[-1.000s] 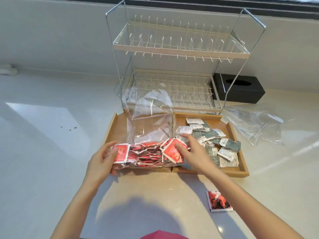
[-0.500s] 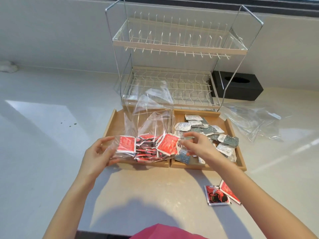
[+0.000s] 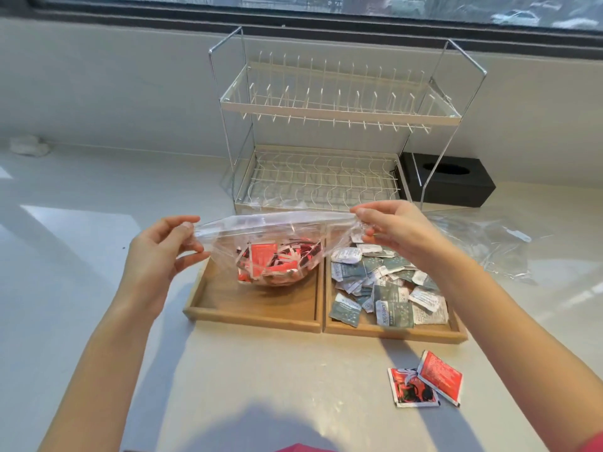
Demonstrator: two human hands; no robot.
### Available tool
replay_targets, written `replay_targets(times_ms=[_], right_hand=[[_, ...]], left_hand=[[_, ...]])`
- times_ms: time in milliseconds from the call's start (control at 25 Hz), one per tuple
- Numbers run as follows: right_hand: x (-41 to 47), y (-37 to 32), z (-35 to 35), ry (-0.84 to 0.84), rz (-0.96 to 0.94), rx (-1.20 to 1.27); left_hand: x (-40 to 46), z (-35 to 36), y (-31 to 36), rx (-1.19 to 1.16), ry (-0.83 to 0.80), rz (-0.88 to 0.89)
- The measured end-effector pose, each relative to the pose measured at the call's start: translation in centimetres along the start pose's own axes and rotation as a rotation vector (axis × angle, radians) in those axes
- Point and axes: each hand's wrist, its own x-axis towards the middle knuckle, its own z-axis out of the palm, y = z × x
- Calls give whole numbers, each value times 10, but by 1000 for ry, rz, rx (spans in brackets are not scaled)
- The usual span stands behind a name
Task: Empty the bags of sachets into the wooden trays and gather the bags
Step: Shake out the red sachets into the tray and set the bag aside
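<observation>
A clear plastic bag (image 3: 274,236) hangs above the left wooden tray (image 3: 251,316), stretched between both hands. My left hand (image 3: 160,252) pinches its left top corner and my right hand (image 3: 388,230) pinches its right top corner. Several red sachets (image 3: 277,262) sag in the bottom of the bag, just over the tray floor. The right wooden tray (image 3: 391,331) holds a pile of grey and white sachets (image 3: 385,288). Two red sachets (image 3: 424,381) lie loose on the counter in front of the right tray.
A two-tier wire dish rack (image 3: 329,132) stands right behind the trays. A black tissue box (image 3: 450,181) sits to its right. An empty clear bag (image 3: 486,246) lies crumpled on the counter right of the trays. A pink garment shows at the bottom edge.
Both hands moved from the lower end of the bag to its top corners and lifted it upright. The red sachets slid to the bag's bottom. A second red sachet now lies on the counter.
</observation>
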Motion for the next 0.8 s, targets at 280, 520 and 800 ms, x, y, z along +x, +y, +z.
replay_targets(times_ms=[280, 520, 800], right_hand=[[13, -48, -9, 62, -127, 53], [15, -91, -20, 36, -233, 94], [9, -123, -32, 78, -332, 90]], left_hand=[[17, 3, 42, -47, 19, 111], [25, 8, 80, -74, 10, 224], [30, 19, 110, -83, -18, 368]])
